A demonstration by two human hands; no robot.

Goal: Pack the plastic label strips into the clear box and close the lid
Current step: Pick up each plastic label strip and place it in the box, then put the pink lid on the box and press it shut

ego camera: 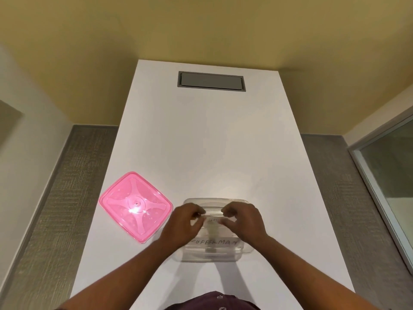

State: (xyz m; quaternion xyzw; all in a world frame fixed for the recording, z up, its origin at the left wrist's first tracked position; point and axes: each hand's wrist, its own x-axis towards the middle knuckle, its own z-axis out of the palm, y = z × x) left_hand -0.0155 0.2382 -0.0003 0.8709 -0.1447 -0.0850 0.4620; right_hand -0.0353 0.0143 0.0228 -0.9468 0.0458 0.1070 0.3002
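Observation:
A clear plastic box (214,256) stands open on the white table near its front edge. Inside it lies a strip with hand-written letters (215,242). Over the box, my left hand (183,224) and my right hand (243,222) pinch the two ends of another clear label strip (213,220) with small writing on it. The strip is held level above the box's middle. The pink translucent lid (135,206) lies flat on the table to the left of the box, apart from it.
The white table (201,142) runs away from me, with a grey recessed cable hatch (211,81) near its far end. Grey carpet lies on both sides. A glass panel (388,175) stands at the right.

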